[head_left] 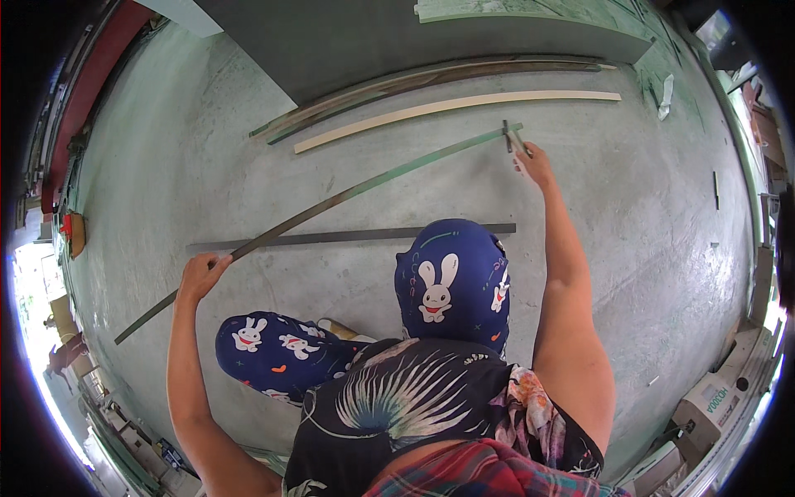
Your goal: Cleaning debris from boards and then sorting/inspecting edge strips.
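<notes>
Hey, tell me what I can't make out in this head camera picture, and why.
- Head view: the small tool in the right hand is too small to identify.
- Head view: part of the long strip is hidden by the left hand.
- Head view: part of the gray bar is hidden behind the right knee.
- Head view: the dark board is cut off by the top edge.
</notes>
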The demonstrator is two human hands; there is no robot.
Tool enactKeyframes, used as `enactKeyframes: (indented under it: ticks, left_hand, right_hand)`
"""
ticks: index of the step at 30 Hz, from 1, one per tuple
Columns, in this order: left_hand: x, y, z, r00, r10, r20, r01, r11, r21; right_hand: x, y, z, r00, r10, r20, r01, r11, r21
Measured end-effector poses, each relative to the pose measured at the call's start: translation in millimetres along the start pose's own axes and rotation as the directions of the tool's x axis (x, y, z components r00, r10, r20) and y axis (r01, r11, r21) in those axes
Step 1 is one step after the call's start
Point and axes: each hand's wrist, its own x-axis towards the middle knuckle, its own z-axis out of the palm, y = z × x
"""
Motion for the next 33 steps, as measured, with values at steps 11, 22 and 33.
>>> enactKeyframes:
  ticks: [11,22,33]
  left_hand:
    - [-21.6,34.0,-31.0,0.842,0.232,-0.488,-0.164,0.97,0.179]
    - [-26.7,54.9,-67.5,0.714,0.362,-0.6,-0.187,0.923,0.335]
    - [-26.3,52.3,-59.0,0.727,0.349,-0.591,-0.179,0.928,0.327]
  right_hand:
    - [-16.2,-18.2,-4.7,0.888,0.031,-0.459,0.062,0.981,0.186]
    - [-141.1,-214.7,116.8,0.898,-0.243,0.367,0.296,0.95,-0.096]
    - [-91.1,-124.7,77.0,0.941,-0.171,0.293,0.167,0.985,0.037]
